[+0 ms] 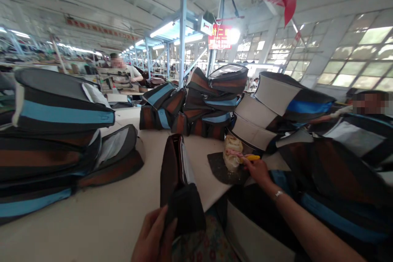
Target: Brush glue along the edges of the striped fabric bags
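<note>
head view: i have left grip [155, 229] closed round near end of dark case [170, 168], fingers and thumb on its black end; case runs forward from grip, over pale surface [107, 213]. my right grip [258, 172] closed on yellow-and-pink tool [252, 157], which reaches left from fingers across pale lumpy tub [232, 166]. case looks long, narrow, upright: brown left side, white lining on right. tool's far end too blurred to make out.
</note>
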`<action>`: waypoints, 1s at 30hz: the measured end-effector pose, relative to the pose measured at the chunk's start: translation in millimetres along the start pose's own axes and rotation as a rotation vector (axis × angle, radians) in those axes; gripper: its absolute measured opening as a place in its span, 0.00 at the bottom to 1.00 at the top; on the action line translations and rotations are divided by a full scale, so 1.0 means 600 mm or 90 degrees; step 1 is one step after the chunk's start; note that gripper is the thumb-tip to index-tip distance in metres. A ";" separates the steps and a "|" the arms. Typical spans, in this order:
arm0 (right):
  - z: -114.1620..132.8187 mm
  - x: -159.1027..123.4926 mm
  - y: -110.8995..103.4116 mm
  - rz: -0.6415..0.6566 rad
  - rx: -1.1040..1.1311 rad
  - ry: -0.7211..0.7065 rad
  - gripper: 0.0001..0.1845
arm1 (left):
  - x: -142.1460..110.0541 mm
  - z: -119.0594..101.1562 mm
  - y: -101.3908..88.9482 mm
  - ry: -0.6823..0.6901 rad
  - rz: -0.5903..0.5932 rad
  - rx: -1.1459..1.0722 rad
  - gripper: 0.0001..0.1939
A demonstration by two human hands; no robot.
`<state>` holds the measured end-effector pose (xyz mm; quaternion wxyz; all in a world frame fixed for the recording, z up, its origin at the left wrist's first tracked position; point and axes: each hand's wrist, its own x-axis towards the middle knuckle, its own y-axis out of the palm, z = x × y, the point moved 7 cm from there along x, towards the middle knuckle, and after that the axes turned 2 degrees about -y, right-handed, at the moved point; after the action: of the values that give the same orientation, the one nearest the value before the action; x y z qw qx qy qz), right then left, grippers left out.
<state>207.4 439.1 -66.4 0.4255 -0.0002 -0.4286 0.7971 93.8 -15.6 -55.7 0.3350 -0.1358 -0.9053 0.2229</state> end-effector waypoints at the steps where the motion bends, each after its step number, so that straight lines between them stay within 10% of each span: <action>1: 0.006 -0.003 -0.004 -0.013 0.000 0.018 0.17 | 0.015 -0.016 -0.002 -0.017 -0.007 -0.019 0.16; 13: 0.256 -0.050 -0.156 -0.083 0.176 -0.092 0.19 | 0.090 -0.129 0.022 -0.049 0.086 -0.217 0.12; 20: 0.494 -0.157 -0.165 0.016 0.340 -0.430 0.05 | 0.080 -0.164 0.034 -0.081 0.121 -0.268 0.16; 30: 0.460 -0.166 -0.179 -0.024 0.137 -0.613 0.04 | 0.073 -0.152 0.013 -0.135 0.067 -0.300 0.17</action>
<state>243.3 211.8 145.5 0.1910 0.4195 -0.4915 0.7389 122.8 36.9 26.0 0.1855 -0.2326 -0.9541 0.0358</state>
